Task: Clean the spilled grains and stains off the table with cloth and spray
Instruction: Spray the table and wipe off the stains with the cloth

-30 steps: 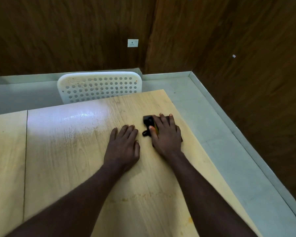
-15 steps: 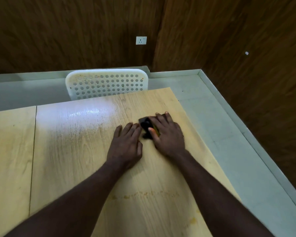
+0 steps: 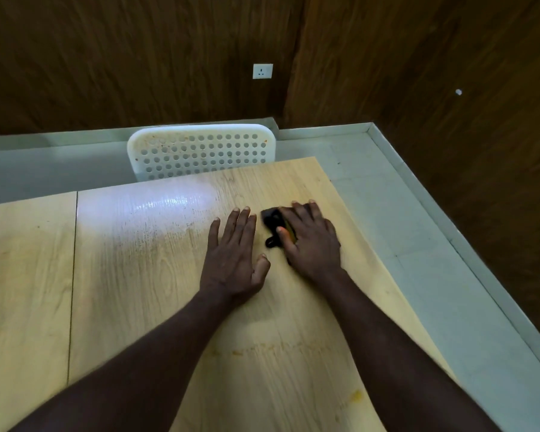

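Yellow stains (image 3: pixel 355 395) mark the near table (image 3: pixel 122 275), uncleaned. Farther on, the left hand (image 3: pixel 234 260) lies flat, holding nothing. Just beside it, the right hand (image 3: pixel 312 241) presses flat on what seems a dark cloth (image 3: pixel 270 218), barely shifted since a second ago, so this is probably spot-scrubbing.

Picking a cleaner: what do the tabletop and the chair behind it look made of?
Tabletop: probably wood-grain laminate, semi-gloss; light grain pattern, bright glare patch. Chair back: white moulded plastic, it seems; smooth, with rows of round holes.
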